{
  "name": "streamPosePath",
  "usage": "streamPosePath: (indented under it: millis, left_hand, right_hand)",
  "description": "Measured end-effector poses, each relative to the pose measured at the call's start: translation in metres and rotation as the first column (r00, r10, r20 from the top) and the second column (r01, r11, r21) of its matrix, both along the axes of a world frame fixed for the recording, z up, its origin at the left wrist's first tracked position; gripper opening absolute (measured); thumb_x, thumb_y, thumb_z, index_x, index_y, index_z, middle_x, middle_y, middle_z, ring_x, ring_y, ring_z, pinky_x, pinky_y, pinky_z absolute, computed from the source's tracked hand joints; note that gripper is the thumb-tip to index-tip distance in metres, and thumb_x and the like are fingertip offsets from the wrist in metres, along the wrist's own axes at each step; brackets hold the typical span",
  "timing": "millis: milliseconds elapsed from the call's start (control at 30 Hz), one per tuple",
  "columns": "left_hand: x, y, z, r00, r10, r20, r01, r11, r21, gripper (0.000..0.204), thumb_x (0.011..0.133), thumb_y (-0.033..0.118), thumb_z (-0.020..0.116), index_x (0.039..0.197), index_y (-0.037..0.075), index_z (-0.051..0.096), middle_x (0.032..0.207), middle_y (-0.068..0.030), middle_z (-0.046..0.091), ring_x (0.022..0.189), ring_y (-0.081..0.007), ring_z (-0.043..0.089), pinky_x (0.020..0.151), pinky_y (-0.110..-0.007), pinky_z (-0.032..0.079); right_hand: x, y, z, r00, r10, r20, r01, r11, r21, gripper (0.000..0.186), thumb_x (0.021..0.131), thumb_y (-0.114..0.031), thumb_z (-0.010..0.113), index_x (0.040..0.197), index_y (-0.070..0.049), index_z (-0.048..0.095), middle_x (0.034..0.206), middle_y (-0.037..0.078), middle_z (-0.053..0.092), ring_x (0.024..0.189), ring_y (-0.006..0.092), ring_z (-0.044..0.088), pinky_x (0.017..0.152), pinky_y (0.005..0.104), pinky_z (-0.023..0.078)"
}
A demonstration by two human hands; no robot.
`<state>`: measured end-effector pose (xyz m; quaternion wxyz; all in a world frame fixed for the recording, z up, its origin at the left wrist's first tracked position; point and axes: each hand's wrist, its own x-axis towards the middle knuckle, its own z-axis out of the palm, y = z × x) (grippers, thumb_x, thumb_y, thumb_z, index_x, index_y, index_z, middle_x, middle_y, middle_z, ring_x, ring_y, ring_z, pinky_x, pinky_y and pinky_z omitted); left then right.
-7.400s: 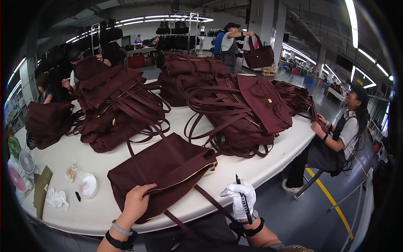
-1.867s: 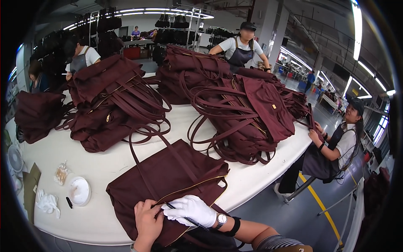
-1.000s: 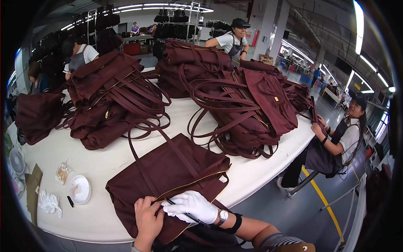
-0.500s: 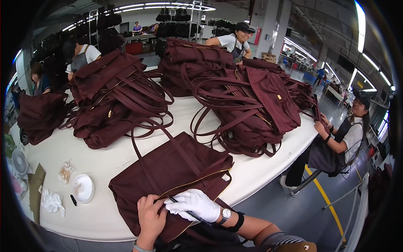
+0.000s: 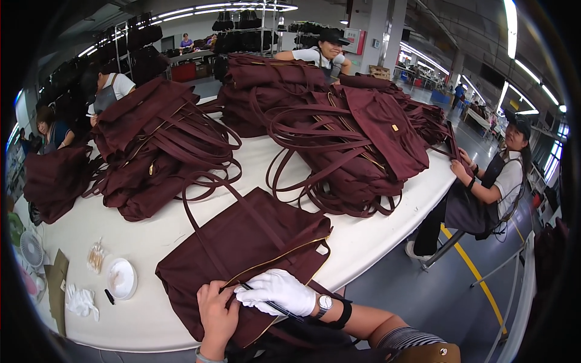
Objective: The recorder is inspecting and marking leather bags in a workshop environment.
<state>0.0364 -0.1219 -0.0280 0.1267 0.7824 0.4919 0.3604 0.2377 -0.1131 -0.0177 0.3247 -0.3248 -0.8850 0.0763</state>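
A maroon tote [image 5: 242, 236] lies at the table's front edge, two straps laid upward, with a gold zipper [image 5: 260, 261] along its near side. My left hand [image 5: 216, 311], bare, has its fingers bent onto the fabric at the zipper, gripping it. Beside it my right hand [image 5: 275, 293], in a white glove, is closed on a black pen [image 5: 295, 316] and rests over the same zipper, its fingertips close to the left fingers. What the pen's far end touches is hidden by the hands.
Large piles of maroon bags [image 5: 363, 139] cover the white table's [image 5: 66, 236] back. Cotton swabs [image 5: 97, 257], a white dish [image 5: 121, 279], a spare glove [image 5: 82, 300] and cardboard lie left. A seated co-worker [image 5: 502, 181] is right; others [image 5: 327, 51] stand behind the piles.
Since the oldest frame, my gloved hand has come from right of the tote onto the zipper beside my left hand. In the last second both hands barely moved; the view shifted slightly.
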Motion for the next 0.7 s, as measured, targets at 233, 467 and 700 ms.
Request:
streamPosePath:
  millis: [233, 467, 700]
  left_hand:
    - [0.0013, 0.0001, 0.0025, 1.0, 0.002, -0.001, -0.002, 1.0, -0.004, 0.03, 0.068, 0.004, 0.072, 0.099, 0.007, 0.074, 0.097, -0.0063, 0.059, 0.093, -0.0282, 0.054, 0.09, -0.04, 0.04]
    - [0.0014, -0.0014, 0.0053, 1.0, 0.001, 0.014, -0.001, 1.0, -0.002, 0.029, 0.067, 0.004, 0.071, 0.096, 0.006, 0.073, 0.096, -0.0065, 0.06, 0.093, -0.0283, 0.054, 0.089, -0.039, 0.04]
    - [-0.0011, -0.0018, 0.0042, 1.0, -0.016, -0.017, 0.016, 1.0, -0.018, 0.031, 0.071, 0.009, 0.074, 0.102, 0.011, 0.074, 0.097, -0.0043, 0.059, 0.093, -0.0267, 0.054, 0.091, -0.04, 0.039]
  right_hand:
    - [0.0004, 0.0009, -0.0035, 1.0, 0.0, 0.002, 0.0, 1.0, -0.013, 0.029, 0.088, -0.026, 0.066, 0.116, -0.018, 0.065, 0.098, 0.0, 0.066, 0.09, 0.0219, 0.063, 0.08, 0.0361, 0.05]
    - [-0.002, 0.0003, 0.0009, 1.0, -0.018, 0.018, 0.018, 1.0, -0.005, 0.031, 0.086, -0.025, 0.068, 0.116, -0.015, 0.066, 0.093, 0.002, 0.066, 0.085, 0.0217, 0.064, 0.076, 0.0353, 0.051]
    - [0.0002, -0.001, -0.0037, 0.999, 0.001, -0.039, 0.0, 0.999, 0.04, 0.037, 0.082, -0.021, 0.071, 0.119, -0.019, 0.065, 0.1, 0.001, 0.066, 0.091, 0.0215, 0.064, 0.076, 0.0354, 0.051]
